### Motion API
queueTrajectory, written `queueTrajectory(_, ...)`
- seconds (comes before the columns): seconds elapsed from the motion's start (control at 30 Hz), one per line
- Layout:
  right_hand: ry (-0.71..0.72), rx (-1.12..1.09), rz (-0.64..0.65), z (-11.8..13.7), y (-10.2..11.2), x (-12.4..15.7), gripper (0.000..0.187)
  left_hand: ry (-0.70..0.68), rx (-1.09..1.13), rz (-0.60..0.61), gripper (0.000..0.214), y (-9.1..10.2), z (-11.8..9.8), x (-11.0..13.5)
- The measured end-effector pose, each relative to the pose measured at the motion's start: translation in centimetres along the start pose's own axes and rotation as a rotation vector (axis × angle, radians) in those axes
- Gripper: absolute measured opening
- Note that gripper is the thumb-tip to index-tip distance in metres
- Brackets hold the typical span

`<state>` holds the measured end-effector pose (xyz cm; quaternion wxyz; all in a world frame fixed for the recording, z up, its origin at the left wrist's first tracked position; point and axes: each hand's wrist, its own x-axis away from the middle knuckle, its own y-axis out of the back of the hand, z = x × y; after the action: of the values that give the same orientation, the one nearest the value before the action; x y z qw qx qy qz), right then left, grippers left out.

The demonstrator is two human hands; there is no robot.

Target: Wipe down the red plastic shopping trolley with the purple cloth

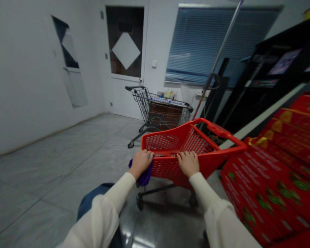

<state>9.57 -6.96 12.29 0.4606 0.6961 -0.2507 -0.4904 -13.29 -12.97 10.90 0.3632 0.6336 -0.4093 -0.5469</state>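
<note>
A red plastic shopping cart [167, 168] stands directly in front of me, side-on, with its handle end to the right. My left hand [141, 162] grips the near rim of the basket at its left corner. Farther right along the same rim, my right hand [189, 163] is curled over the edge. Between and beyond my hands the perforated basket shows, with a red divider [200, 137] inside. A purple cloth-like item [145, 176] hangs under my left wrist against the cart's corner.
Behind it stands a grey wire shopping cart [165, 112] near a brown box-like piece [161, 115] with small items on top. Stacked red cartons [274, 186] rise close on the right. A metal pole [222, 44] leans near the window. A white door [125, 94] is at the back.
</note>
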Motion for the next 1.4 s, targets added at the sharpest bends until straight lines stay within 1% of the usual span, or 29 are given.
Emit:
queueTrajectory(0.07,-0.001,0.006,-0.01,-1.0,0.0,0.0,0.036,0.041,0.011,-0.014,0.045,-0.1,0.3,-0.2)
queueTrajectory(0.1,-0.002,0.003,-0.012,-1.1,0.0,0.1,0.035,0.075,0.014,-0.028,0.045,-0.2,-0.2,-0.3)
queueTrajectory(0.13,-0.002,-0.002,-0.015,-1.2,-0.1,0.2,0.035,0.108,0.017,-0.043,0.045,-0.4,-1.0,-0.5)
queueTrajectory(0.2,-0.007,-0.012,-0.017,-1.0,-0.3,0.4,0.034,0.152,0.031,-0.067,0.045,-0.9,-3.6,-0.9)
queueTrajectory(0.27,-0.005,-0.017,-0.013,-1.0,-0.4,0.6,0.033,0.136,0.048,-0.078,0.045,-1.2,-6.1,-1.3)
queueTrajectory(0.33,-0.008,-0.016,-0.005,-1.2,-0.4,0.8,0.033,0.077,0.06,-0.074,0.044,-1.4,-7.6,-1.7)
queueTrajectory(0.4,-0.01,-0.016,-0.004,-1.6,-0.4,0.9,0.034,0.008,0.068,-0.051,0.043,-1.3,-7.4,-2.0)
queueTrajectory(0.47,-0.004,-0.025,-0.015,-1.9,-0.5,1.1,0.034,-0.012,0.079,-0.02,0.044,-1.1,-5.9,-2.1)
queueTrajectory(0.53,0.003,-0.04,-0.035,-1.9,-0.7,1.2,0.034,0.036,0.087,0.002,0.045,-0.9,-4.2,-2.0)
queueTrajectory(0.6,0.0,-0.058,-0.056,-1.8,-0.8,1.4,0.033,0.103,0.077,-0.008,0.045,-0.8,-3.4,-1.8)
queueTrajectory(0.67,-0.012,-0.071,-0.066,-1.4,-0.9,1.5,0.034,0.143,0.051,-0.044,0.045,-0.9,-4.1,-1.5)
queueTrajectory(0.73,-0.022,-0.072,-0.064,-1.2,-0.8,1.5,0.035,0.126,0.035,-0.076,0.044,-1.2,-5.9,-1.2)
queueTrajectory(0.83,-0.009,-0.055,-0.049,-1.2,-0.6,1.6,0.034,0.008,0.053,-0.094,0.04,-1.6,-8.5,-1.1)
queueTrajectory(0.9,0.043,-0.049,-0.04,-1.8,-0.3,1.6,0.033,-0.083,0.064,-0.079,0.036,-1.7,-8.8,-1.2)
queueTrajectory(0.97,0.066,-0.042,-0.064,-3.0,0.1,1.5,0.032,-0.133,0.056,-0.049,0.035,-1.7,-7.6,-1.3)
queueTrajectory(1.07,-0.017,-0.002,-0.123,-4.9,0.6,1.4,0.033,-0.131,0.028,-0.023,0.038,-1.6,-4.5,-1.3)
queueTrajectory(1.13,-0.043,0.026,-0.098,-5.6,0.8,1.4,0.034,-0.106,0.02,-0.031,0.04,-1.6,-3.0,-1.4)
queueTrajectory(1.17,-0.04,0.035,-0.073,-5.8,0.9,1.3,0.034,-0.081,0.017,-0.042,0.042,-1.7,-2.8,-1.4)
queueTrajectory(1.23,-0.038,0.046,-0.036,-5.7,1.0,1.2,0.033,-0.015,0.017,-0.069,0.043,-1.8,-3.3,-1.6)
queueTrajectory(1.3,-0.043,0.055,-0.023,-5.3,1.1,1.1,0.032,0.026,0.031,-0.091,0.044,-2.1,-5.2,-1.9)
queueTrajectory(1.4,-0.03,0.064,-0.019,-5.2,1.1,0.9,0.03,-0.041,0.065,-0.102,0.041,-2.4,-8.6,-2.3)
